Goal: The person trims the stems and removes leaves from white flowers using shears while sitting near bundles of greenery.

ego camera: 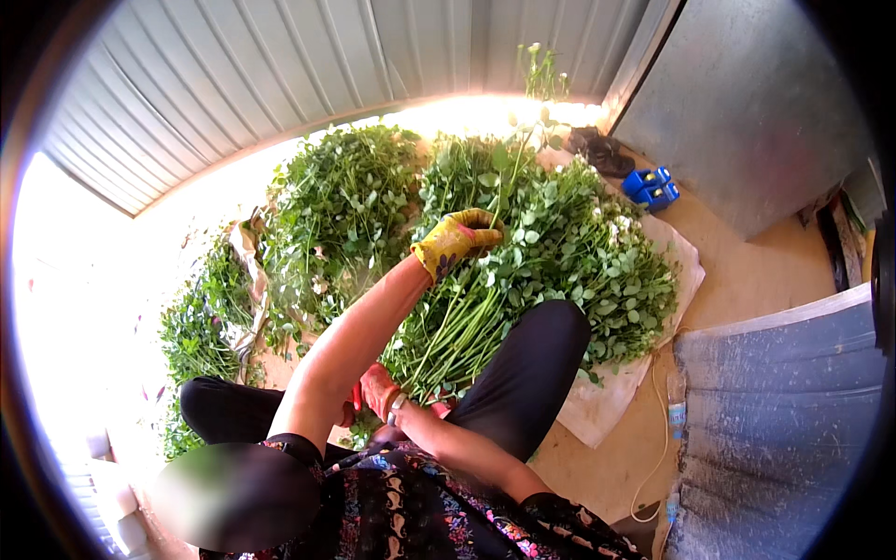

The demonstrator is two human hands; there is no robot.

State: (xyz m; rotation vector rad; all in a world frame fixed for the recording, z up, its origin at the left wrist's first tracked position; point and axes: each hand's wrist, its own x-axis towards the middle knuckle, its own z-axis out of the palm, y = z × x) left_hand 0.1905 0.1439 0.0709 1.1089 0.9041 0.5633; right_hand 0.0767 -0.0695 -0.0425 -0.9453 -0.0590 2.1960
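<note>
My left hand (458,238), in a yellow patterned glove, reaches forward over the piled greenery. Its fingers are closed around a long leafy flower stem (516,164), whose small pale buds stand against the metal wall. Below that hand lies a large heap of cut leafy stems (455,329), their bare ends pointing back to my lap. My right hand (379,389), in a red glove, is low between my legs beside those stem ends. Its fingers are partly hidden, and I cannot make out whether they hold anything.
More leafy bundles (343,189) lie to the left. Pale sheeting (609,402) shows under the right heap. A blue plastic object (651,187) and dark shoes (603,150) are beyond it. Corrugated metal (315,56) rises ahead. A plastic bottle (676,413) and cord (661,448) lie right.
</note>
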